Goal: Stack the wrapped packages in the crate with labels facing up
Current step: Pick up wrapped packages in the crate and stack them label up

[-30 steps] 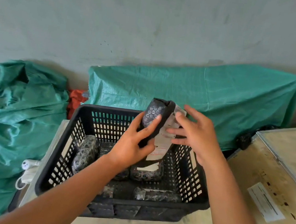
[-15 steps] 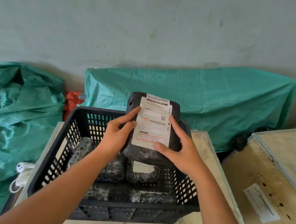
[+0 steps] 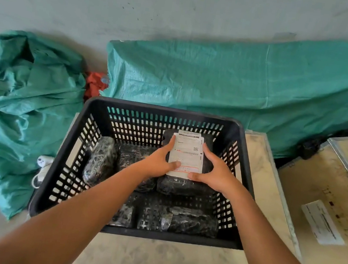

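Note:
A black slatted crate (image 3: 65, 160) stands on a pale board in front of me. Inside it, at the far right, a black wrapped package with a white label (image 3: 188, 152) facing up rests on another dark package (image 3: 182, 187). My left hand (image 3: 159, 163) grips its left side and my right hand (image 3: 214, 171) its right side, thumbs on the label's near edge. One more wrapped package (image 3: 100, 159) lies at the crate's left, one (image 3: 131, 155) beside my left wrist, and others (image 3: 191, 221) along the near wall.
A green tarp-covered heap (image 3: 243, 85) lies behind the crate and a crumpled green sack (image 3: 14, 103) to the left. A wooden box with a paper slip (image 3: 322, 222) stands at the right. A white plug and cord (image 3: 43, 164) lie by the crate's left wall.
The package was turned from edge-on to label up, then lowered from above the crate's rim down into the crate onto another package. Both hands stayed on it.

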### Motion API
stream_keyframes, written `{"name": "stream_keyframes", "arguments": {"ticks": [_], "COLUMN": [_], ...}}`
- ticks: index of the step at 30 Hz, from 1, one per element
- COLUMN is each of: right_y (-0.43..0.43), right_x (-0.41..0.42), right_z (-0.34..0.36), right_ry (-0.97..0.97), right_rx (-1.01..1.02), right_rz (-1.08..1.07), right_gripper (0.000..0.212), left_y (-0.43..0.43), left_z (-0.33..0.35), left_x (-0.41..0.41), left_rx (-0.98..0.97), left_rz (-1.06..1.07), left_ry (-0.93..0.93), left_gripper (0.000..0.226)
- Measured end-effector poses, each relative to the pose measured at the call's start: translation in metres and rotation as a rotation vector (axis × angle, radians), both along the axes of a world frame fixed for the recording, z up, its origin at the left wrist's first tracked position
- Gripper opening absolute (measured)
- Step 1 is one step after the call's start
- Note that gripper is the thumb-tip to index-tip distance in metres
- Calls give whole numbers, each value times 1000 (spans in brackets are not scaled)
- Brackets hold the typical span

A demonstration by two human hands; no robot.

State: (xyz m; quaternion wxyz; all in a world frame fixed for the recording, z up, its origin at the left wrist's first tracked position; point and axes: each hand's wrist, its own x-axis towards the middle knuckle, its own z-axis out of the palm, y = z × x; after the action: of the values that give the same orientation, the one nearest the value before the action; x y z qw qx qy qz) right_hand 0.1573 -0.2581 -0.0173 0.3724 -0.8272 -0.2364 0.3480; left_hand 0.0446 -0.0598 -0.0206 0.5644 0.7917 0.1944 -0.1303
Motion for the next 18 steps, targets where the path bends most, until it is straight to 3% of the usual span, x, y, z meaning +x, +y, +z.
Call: {"name": "stream_keyframes", "arguments": {"ticks": [8, 18], "right_y": [32, 33], "right_x": [20, 22], "right_z": [-46, -71], "right_ry": [4, 0], "right_rx": [-180, -213], "right_rz": [82, 62], "right_gripper": [135, 128], "left_y": [4, 12], "left_z": [-47, -79], "left_x": [19, 21], "left_rx": [165, 145], "left_rz": [10, 18], "left_ry": [2, 69], "left_gripper": [102, 101]}}
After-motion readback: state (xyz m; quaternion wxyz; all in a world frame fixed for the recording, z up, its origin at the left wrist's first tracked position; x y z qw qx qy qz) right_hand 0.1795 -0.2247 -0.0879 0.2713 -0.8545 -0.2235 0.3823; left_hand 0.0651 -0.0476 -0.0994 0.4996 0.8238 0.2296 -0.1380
